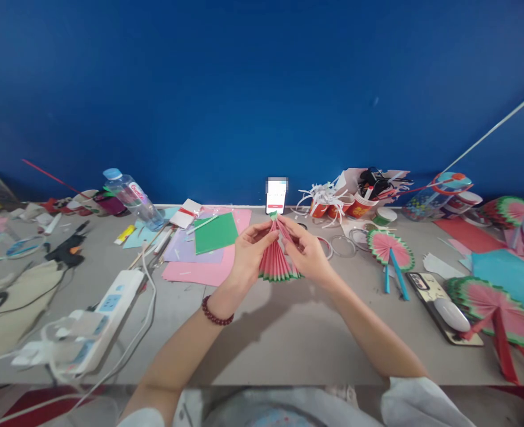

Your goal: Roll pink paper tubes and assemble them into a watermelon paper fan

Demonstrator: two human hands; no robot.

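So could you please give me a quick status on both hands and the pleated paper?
Left hand and right hand both pinching the pink pleated paper fan, held above the table. Fan half spread, green tip up. Nothing between the hands.

A water bottle [134, 198], power strip [111, 302] and glue gun [69, 249] lie left.

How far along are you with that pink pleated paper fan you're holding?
Done: the pleated pink fan is already folded, with a green-and-white edge. In hand: left hand and right hand pinch its gathered top. Left: it has no stick yet, unlike the finished fan with blue sticks on the table.
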